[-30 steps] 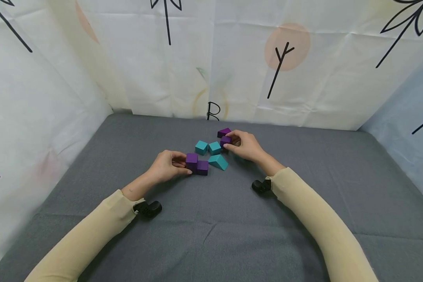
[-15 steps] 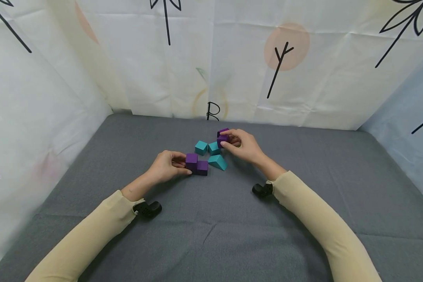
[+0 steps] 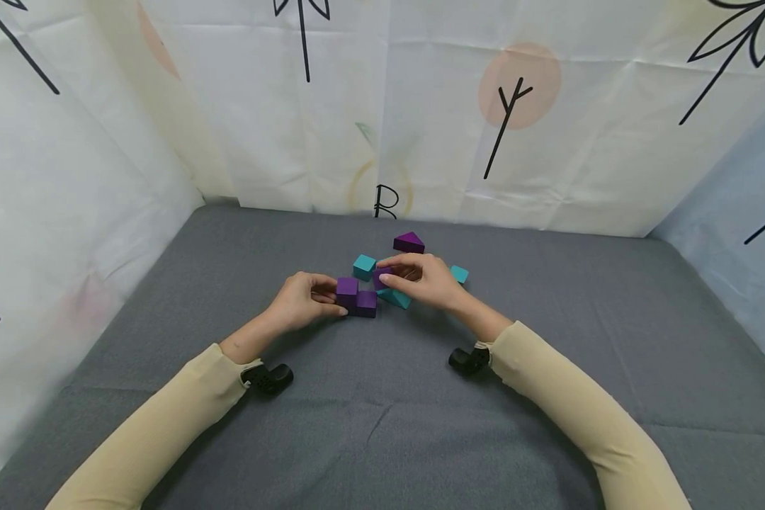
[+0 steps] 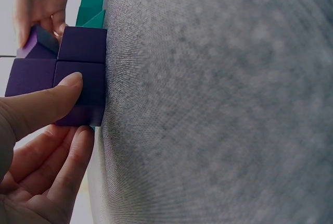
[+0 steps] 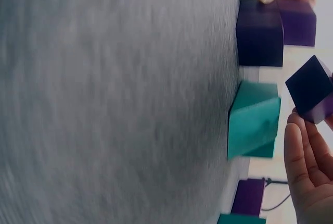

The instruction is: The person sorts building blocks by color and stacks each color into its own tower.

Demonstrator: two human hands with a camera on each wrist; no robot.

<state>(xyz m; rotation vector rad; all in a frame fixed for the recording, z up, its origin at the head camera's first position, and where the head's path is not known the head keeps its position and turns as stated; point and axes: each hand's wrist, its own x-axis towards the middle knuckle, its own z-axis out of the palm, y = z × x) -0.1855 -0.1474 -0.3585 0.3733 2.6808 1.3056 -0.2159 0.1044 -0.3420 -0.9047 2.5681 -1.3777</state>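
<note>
My left hand (image 3: 307, 301) grips two stacked purple cubes (image 3: 347, 289), its thumb pressed on the lower one, as the left wrist view shows. Against that stack's right side another purple cube (image 3: 366, 303) stands on the cloth. Thumb and fingers of my right hand (image 3: 423, 278) pinch a purple cube (image 5: 309, 83), raised and tilted close to the lower purple cube. Under and beside the right hand lies a teal triangular block (image 3: 397, 299), partly covered by that hand. A teal cube (image 3: 364, 267) sits just behind the stack.
A purple triangular block (image 3: 409, 243) lies farther back. Behind the right hand a teal cube (image 3: 459, 274) shows. Grey cloth (image 3: 382, 425) covers the table, and printed white curtains (image 3: 433, 142) close off the back and sides.
My right hand has carried its purple cube left and toward me, near the stack. The purple triangular block and a teal cube on the right are now uncovered. The left hand stays still.
</note>
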